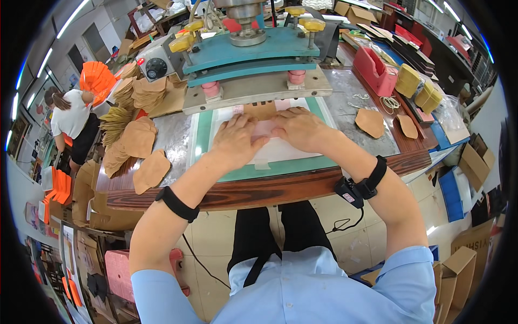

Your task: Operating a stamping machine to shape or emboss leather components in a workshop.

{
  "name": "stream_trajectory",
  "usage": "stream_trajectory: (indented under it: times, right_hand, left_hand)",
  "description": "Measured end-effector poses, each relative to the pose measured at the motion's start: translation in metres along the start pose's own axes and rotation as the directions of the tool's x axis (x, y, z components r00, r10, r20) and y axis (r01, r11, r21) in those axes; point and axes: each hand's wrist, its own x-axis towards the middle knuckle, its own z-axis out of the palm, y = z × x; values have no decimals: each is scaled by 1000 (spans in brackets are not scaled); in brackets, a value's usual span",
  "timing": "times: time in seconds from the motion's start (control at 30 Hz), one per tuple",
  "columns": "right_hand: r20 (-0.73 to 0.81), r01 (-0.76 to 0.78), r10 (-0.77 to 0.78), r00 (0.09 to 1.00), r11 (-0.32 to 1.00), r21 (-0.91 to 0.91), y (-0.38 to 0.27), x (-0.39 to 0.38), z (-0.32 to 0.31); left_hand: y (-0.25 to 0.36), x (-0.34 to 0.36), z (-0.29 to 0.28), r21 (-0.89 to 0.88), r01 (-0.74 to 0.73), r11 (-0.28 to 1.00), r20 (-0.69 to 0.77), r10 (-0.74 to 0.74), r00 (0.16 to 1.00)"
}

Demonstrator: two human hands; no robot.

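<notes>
My left hand rests on a white sheet over a green mat, its fingers stretched forward and its thumb spread toward the right. My right hand lies opposite, fingers extended, thumb pointing left. Between them is a pinkish translucent strip, touched by both thumbs. Just beyond it shows a tan leather-like piece with dark marks, partly under the press plate. My fingertips reach close to the plate's front edge. Whether either hand pinches the strip cannot be made out.
Above stands a teal press with yellow knobs. Stacked tan pieces lie left, beside a control box. Two loose tan pieces, a red holder and yellow blocks sit right. A person works far left.
</notes>
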Motion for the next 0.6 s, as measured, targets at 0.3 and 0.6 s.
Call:
stream_trajectory:
  times: [0.3,0.6]
  right_hand:
    - [-11,-24,24,1000,1000,5,-4,8,-1]
    - [-14,-23,22,1000,999,-43,-7,7,3]
  left_hand:
    - [-11,-3,2,-61,-32,998,-22,31,999]
    - [-19,-3,4,-83,-61,995,-32,59,998]
